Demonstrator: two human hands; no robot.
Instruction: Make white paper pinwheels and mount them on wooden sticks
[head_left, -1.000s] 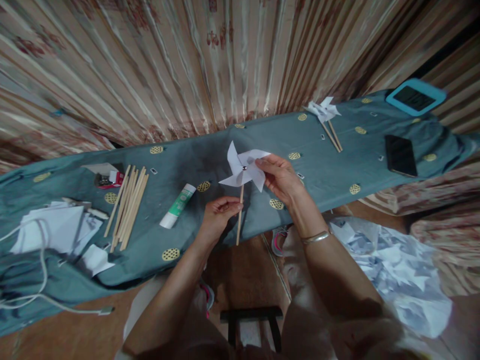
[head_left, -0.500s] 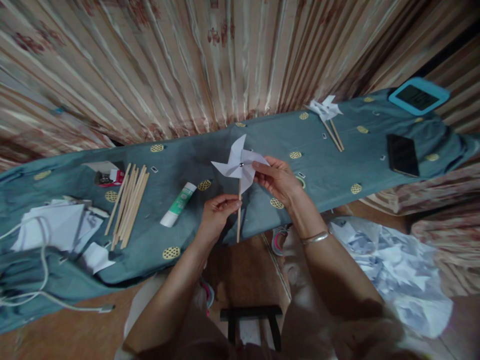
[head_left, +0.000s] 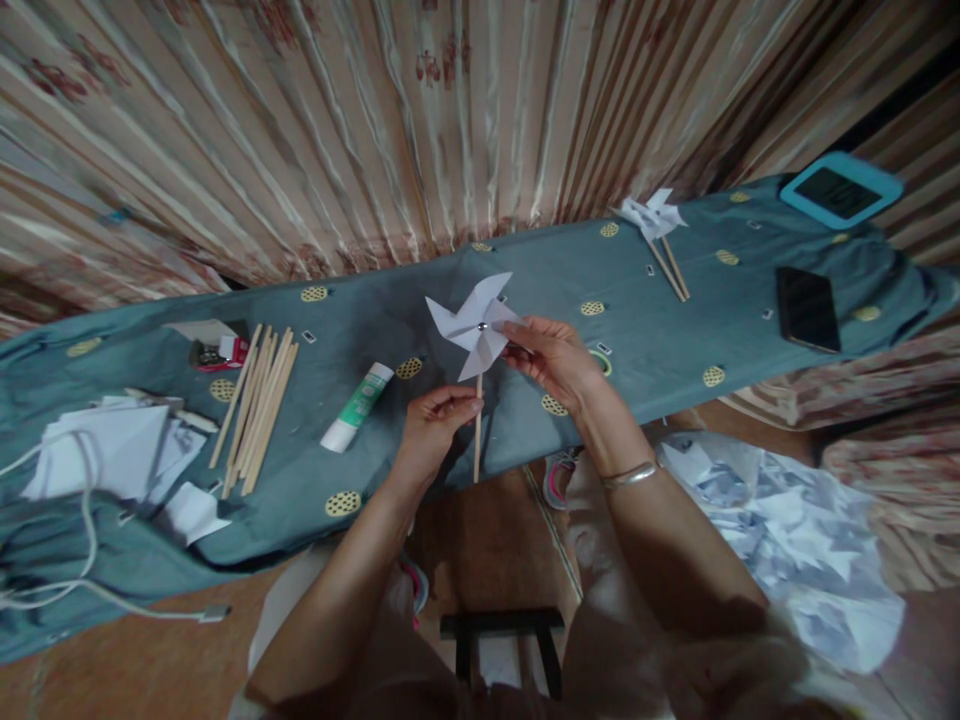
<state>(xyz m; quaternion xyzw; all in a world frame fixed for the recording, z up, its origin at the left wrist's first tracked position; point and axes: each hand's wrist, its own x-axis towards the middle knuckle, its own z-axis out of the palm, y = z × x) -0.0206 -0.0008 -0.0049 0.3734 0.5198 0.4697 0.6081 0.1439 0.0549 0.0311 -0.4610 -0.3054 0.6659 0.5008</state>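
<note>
A white paper pinwheel [head_left: 471,318] with a shiny pin at its centre stands upright over the table, fixed near the top of a thin wooden stick [head_left: 478,445]. Thumb and fingers of my left hand [head_left: 433,430] pinch that stick just below the blades. At the pinwheel's right side, my right hand [head_left: 553,362] has its thumb and fingertips on one blade; the tips are partly hidden behind the paper. A green and white glue stick [head_left: 358,408] lies to the left of my left hand.
Several wooden sticks [head_left: 259,415], a red box of pins [head_left: 225,352] and white paper sheets [head_left: 112,450] lie at left. Finished pinwheels [head_left: 654,215], a phone [head_left: 808,310] and a blue clock [head_left: 841,190] are at right. A plastic bag of paper pieces [head_left: 787,540] sits below the table edge.
The pinwheel's blades have turned about the pin, with my right fingers still at the right-hand blade. My left hand and the stick have hardly moved.
</note>
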